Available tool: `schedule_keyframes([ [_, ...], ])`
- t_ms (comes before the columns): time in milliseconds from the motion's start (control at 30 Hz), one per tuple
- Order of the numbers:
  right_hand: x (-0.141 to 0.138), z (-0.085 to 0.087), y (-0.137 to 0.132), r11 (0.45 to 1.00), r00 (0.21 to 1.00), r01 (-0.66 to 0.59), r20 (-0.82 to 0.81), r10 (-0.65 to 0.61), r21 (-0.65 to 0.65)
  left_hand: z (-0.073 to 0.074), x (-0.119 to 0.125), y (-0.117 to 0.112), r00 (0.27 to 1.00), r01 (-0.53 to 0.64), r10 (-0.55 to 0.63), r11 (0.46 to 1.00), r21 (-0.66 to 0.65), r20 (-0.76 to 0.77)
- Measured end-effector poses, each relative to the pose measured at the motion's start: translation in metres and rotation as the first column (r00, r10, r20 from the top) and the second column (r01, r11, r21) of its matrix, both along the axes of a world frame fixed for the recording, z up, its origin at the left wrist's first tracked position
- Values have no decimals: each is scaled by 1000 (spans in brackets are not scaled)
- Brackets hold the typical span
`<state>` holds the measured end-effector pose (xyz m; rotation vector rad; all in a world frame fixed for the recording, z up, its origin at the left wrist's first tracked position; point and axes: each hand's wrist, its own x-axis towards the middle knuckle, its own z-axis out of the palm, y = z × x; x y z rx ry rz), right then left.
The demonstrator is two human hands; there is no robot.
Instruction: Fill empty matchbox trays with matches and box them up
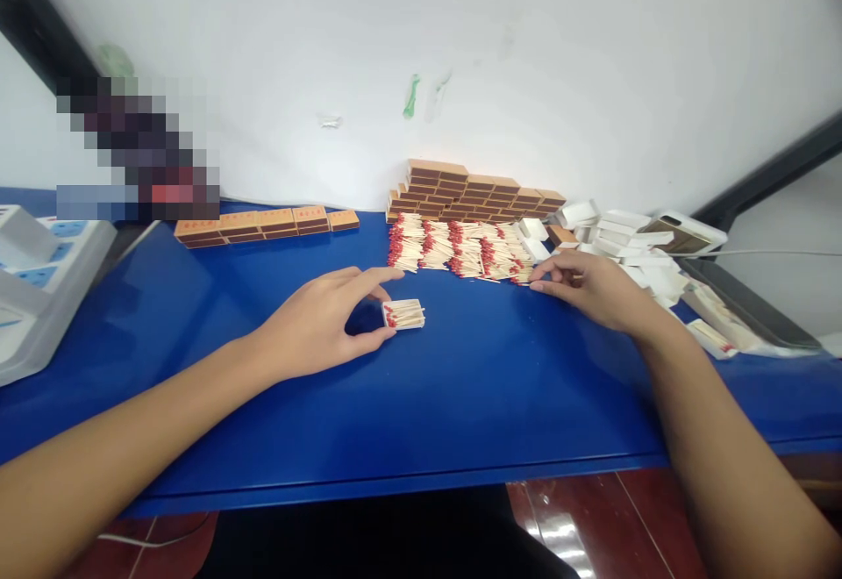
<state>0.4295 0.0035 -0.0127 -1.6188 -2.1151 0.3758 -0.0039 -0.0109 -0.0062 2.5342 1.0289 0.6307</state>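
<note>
Holding the match tray (405, 314) at its left end between thumb and finger, your left hand (329, 320) arches; your right hand (602, 289) curls at the match pile (460, 250), pinch unclear.

Red print (309, 212), too blurred to read

Across the tops of the orange-and-brown rectangular cardboard matchboxes (276, 224), lined up there on the left, runs that red print, and no, the characters are too small to make out!

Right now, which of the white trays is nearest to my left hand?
The white tray with matches inside, between thumb and fingers of your left hand. It sits apart; the other white trays are all farther right.
</note>
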Motion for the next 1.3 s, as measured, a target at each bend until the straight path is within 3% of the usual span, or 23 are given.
schedule_keyframes([
  [233, 3, -8, 3, 1000, 1000, -6, -22, 6, 8, 0, 1, 0, 1000, 8, -8, 1000, -3, -18],
  [1033, 1, -9, 3, 998, 1000, -22, 7, 22, 66, 0, 1, 0, 999, 18, -18, 1000, 6, -28],
  [1300, -2, -5, 1, 999, 1000, -20, -4, 20, 32, -1, 0, -1, 999, 21, -21, 1000, 4, -35],
])
